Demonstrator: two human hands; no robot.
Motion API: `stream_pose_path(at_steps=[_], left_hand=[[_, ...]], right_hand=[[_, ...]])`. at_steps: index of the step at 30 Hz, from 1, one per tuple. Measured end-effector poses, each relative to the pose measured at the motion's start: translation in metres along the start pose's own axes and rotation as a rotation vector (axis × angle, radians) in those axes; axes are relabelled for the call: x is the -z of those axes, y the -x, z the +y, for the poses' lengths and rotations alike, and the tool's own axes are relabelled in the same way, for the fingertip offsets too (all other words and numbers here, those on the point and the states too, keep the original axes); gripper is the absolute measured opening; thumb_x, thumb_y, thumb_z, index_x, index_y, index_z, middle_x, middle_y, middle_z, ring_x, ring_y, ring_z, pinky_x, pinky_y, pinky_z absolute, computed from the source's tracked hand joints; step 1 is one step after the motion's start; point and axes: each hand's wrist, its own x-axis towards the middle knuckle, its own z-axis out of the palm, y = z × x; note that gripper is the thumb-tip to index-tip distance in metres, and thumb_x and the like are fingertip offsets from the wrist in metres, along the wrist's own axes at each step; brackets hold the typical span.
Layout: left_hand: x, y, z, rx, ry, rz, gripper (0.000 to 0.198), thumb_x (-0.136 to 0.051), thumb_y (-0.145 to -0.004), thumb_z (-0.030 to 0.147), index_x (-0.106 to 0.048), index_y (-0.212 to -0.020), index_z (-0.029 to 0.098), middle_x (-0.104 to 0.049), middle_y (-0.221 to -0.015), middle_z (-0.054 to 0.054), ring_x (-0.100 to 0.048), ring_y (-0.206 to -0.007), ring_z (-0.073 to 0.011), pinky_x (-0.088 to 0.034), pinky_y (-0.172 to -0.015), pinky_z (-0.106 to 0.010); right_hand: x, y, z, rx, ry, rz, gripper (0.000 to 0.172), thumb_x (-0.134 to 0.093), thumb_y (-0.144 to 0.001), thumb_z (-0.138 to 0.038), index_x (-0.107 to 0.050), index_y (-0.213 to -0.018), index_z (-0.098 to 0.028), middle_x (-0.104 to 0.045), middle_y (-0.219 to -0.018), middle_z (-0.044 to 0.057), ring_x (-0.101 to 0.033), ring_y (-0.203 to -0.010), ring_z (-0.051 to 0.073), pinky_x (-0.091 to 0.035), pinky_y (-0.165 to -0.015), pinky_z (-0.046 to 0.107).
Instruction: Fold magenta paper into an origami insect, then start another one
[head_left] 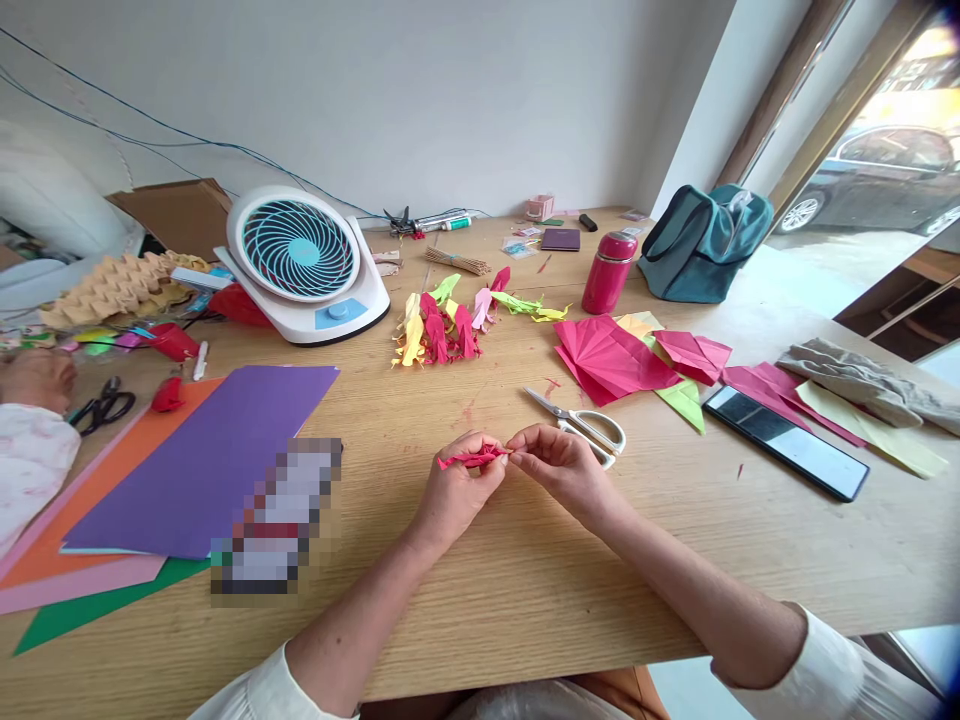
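Note:
My left hand (pixel 466 490) is closed around a narrow piece of folded red paper (pixel 474 458), held just above the table. At the paper's right end, my right hand (pixel 561 470) pinches its tip between thumb and forefinger; the exact spot is partly hidden by the fingers. White-handled scissors (pixel 592 428) lie half spread on the table just behind my right hand. Farther back sits a cluster of folded paper pieces (pixel 450 325) in red, yellow, pink and green. Creased red paper sheets (pixel 615 360) rest to the right.
Purple paper (pixel 202 460) tops a stack of coloured sheets at left, beside a pixelated object (pixel 281 525). A fan (pixel 304 265), red flask (pixel 609 272) and teal bag (pixel 705 245) stand behind. A phone (pixel 787 442) lies right. Another person's hand (pixel 37 380) is at far left, near black scissors (pixel 105 405).

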Motion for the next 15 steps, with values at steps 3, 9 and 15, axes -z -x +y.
stream_pose_path(at_steps=[3, 9, 15], left_hand=[[0.0001, -0.0004, 0.0011, 0.042, 0.035, -0.001, 0.012, -0.056, -0.082, 0.02, -0.062, -0.072, 0.02, -0.062, -0.07, 0.002, -0.056, -0.066, -0.0107, -0.044, -0.065, -0.02], [0.0009, -0.0005, 0.0002, 0.178, 0.128, -0.065, 0.014, -0.057, -0.081, 0.025, -0.062, -0.069, 0.019, -0.06, -0.069, 0.002, -0.054, -0.065, -0.0113, -0.043, -0.063, -0.021], [0.0029, -0.0002, -0.0026, 0.3, 0.328, -0.136, 0.019, -0.064, -0.083, 0.035, -0.068, -0.08, 0.017, -0.063, -0.074, -0.001, -0.057, -0.072, -0.0138, -0.044, -0.07, -0.025]], right_hand=[[0.0003, -0.0005, -0.0006, 0.004, 0.01, -0.001, 0.034, -0.078, -0.073, -0.05, -0.066, -0.08, -0.02, -0.063, -0.072, 0.0, -0.054, -0.067, 0.014, -0.041, -0.063, 0.029], [0.0013, 0.0021, -0.0056, -0.009, 0.086, -0.011, 0.037, -0.075, -0.075, -0.054, -0.062, -0.077, -0.018, -0.056, -0.068, -0.001, -0.045, -0.062, 0.012, -0.033, -0.058, 0.027], [0.0013, 0.004, -0.0072, -0.068, 0.018, 0.003, 0.036, -0.078, -0.072, -0.051, -0.063, -0.076, -0.018, -0.053, -0.066, -0.003, -0.044, -0.063, 0.011, -0.034, -0.06, 0.026]])
